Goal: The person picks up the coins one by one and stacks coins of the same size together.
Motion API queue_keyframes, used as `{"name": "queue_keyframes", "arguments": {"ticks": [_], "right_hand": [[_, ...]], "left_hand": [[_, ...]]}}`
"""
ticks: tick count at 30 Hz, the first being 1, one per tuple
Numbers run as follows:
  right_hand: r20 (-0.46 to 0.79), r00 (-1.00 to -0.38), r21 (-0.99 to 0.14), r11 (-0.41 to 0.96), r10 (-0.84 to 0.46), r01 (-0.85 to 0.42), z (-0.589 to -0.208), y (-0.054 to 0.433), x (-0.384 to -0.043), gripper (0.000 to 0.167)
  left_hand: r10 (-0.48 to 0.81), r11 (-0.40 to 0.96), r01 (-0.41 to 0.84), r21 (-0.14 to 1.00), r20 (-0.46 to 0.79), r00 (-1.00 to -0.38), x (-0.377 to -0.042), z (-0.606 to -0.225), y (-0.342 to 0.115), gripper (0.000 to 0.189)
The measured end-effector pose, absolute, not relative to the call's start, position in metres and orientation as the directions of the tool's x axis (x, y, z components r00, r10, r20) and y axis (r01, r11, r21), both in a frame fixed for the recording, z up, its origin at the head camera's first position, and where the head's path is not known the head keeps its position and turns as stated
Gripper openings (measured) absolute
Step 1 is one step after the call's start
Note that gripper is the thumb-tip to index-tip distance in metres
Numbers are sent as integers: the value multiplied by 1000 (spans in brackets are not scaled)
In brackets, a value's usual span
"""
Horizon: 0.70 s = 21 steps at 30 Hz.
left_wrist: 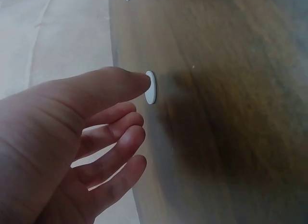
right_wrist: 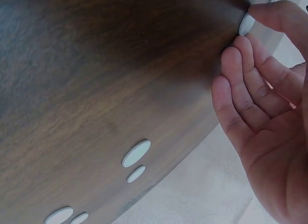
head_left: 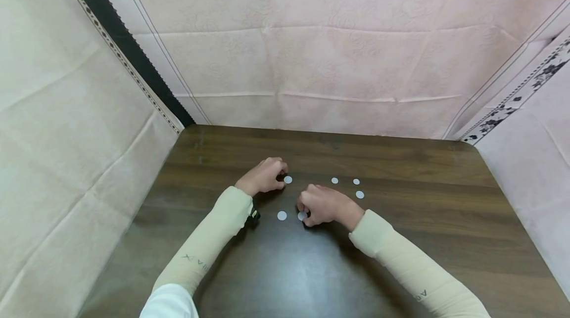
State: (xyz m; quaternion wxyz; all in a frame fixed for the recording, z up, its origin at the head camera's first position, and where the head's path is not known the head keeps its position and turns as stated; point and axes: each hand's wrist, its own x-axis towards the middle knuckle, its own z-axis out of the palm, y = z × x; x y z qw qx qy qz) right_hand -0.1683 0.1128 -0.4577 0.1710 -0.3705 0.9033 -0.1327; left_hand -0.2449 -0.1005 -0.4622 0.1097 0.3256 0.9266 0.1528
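Observation:
Small flat white discs lie on a dark wooden table. My left hand [head_left: 267, 175] is at the far left disc [head_left: 288, 179]. In the left wrist view its thumb tip overlaps that disc [left_wrist: 151, 91], while the other fingers are loosely bent beside it. Nearer the body, my right hand [head_left: 326, 203] pinches a second disc [head_left: 302, 215] by its edges between thumb and index finger, low over the wood. In the right wrist view this disc [right_wrist: 245, 25] shows between the two fingertips. Another disc [head_left: 282, 215] lies just left of it.
To the right, beyond the right wrist, lie more white discs [head_left: 359, 194]. In the right wrist view they form two pairs, each with a larger disc [right_wrist: 136, 153] beside a smaller one [right_wrist: 136, 174]. Pale cloth [head_left: 311, 70] hangs behind the table [head_left: 401, 159] and at both sides.

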Motion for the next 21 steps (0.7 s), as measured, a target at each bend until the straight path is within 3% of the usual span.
{"name": "queue_keyframes", "arguments": {"ticks": [9, 14, 21], "right_hand": [[-214, -651, -377, 677, -728, -633, -457, 113, -169, 7], [-206, -648, -366, 672, -733, -644, -457, 113, -170, 7], [-199, -651, -345, 674, -733, -653, -456, 115, -171, 10]], "left_hand": [[686, 716, 624, 311, -155, -711, -257, -466, -93, 23], [715, 693, 660, 291, -153, -683, -261, -462, -89, 8], [744, 665, 698, 268, -152, -651, -264, -457, -84, 17]]}}
